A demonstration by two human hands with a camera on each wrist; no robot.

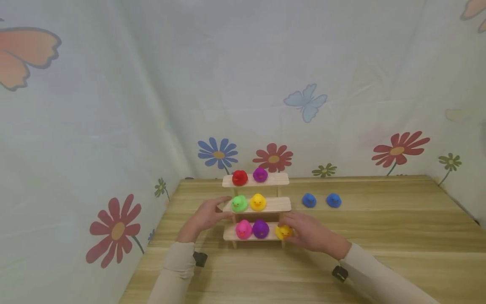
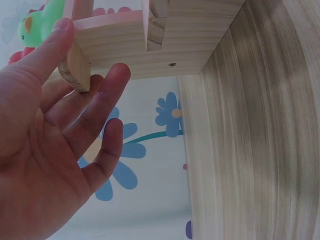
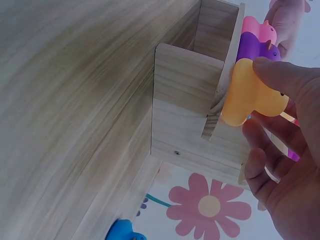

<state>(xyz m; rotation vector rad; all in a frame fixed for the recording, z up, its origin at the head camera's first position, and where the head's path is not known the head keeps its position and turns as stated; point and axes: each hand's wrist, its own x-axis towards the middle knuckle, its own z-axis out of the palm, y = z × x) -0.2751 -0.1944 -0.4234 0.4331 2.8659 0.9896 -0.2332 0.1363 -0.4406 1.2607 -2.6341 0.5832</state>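
Note:
A three-tier wooden display stand (image 1: 279, 204) carries small rubber ducks. My right hand (image 1: 309, 233) pinches a yellow duck (image 3: 242, 95) between thumb and fingers at the right end of the bottom tier. Left of it on that tier sit a purple duck (image 1: 260, 229) and a pink duck (image 1: 243, 230). My left hand (image 1: 205, 217) grips the left end of the middle tier, thumb by the upper face and fingers around the edge. Beside that thumb is a green duck (image 2: 47, 25), with another yellow duck (image 1: 258, 202) to its right.
On the top tier stand a red duck (image 1: 239, 178) and a second purple duck (image 1: 260, 175). Two blue ducks, a nearer one (image 1: 309, 200) and a farther one (image 1: 334, 200), sit on the wooden table (image 1: 379, 223) right of the stand. Behind hangs a flower-printed curtain (image 1: 243, 84).

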